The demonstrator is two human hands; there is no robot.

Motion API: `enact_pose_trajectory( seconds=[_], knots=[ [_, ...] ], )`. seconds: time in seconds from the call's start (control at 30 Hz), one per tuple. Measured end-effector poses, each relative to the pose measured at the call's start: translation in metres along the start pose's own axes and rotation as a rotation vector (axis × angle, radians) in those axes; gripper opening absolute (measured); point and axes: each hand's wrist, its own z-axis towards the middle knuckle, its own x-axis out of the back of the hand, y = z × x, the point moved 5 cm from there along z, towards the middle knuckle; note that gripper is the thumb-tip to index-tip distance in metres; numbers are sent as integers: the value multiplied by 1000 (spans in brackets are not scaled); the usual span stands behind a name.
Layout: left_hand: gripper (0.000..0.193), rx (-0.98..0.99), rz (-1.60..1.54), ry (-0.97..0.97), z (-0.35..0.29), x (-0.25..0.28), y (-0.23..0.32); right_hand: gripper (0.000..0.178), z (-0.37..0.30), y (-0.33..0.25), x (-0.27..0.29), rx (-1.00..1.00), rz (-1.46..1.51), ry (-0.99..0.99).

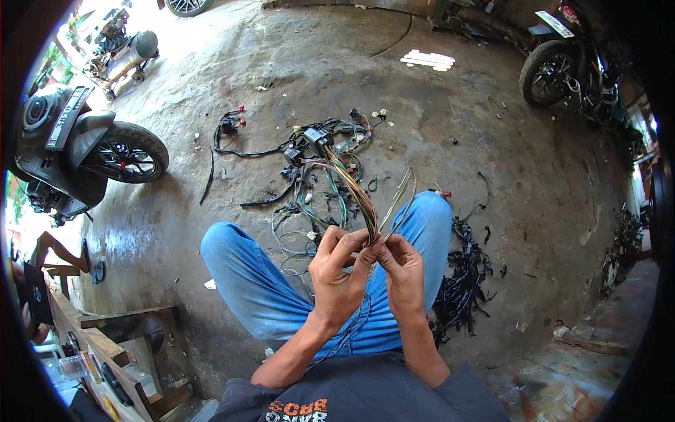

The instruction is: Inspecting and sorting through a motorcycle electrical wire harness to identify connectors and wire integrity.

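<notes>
Above my blue-jeaned knees, my left hand and my right hand pinch the same multicoloured wire bundle between thumbs and fingers. The bundle rises from my fingers to black connectors at its far end. A few pale loose wires arch up from my right hand. More of the harness, in green, white and black, lies tangled on the concrete floor between my legs and trails below my hands.
A heap of black stripped tape and sleeving lies by my right knee. Motorbikes stand at the left and the far right. A wooden bench with small items is at lower left. White strips lie further off.
</notes>
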Motion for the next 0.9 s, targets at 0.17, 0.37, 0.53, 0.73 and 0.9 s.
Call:
enact_pose_trajectory(
  seconds=[0.17,0.37,0.53,0.73,0.9],
  knots=[
    [18,24,-59,11,0,1,-1,14,1,1,-2,5,-18,1],
    [19,80,-245,49,1,5,-6,16,-1,2,-2,-17,-4,3],
    [17,418,-607,106,-6,16,-30,13,-5,1,-9,-35,25,-20],
    [18,466,-813,136,-11,25,-37,15,-5,0,-18,-72,35,-81],
    [18,442,-876,158,-12,29,-37,16,-4,0,-19,-67,30,-104]
  ],
)
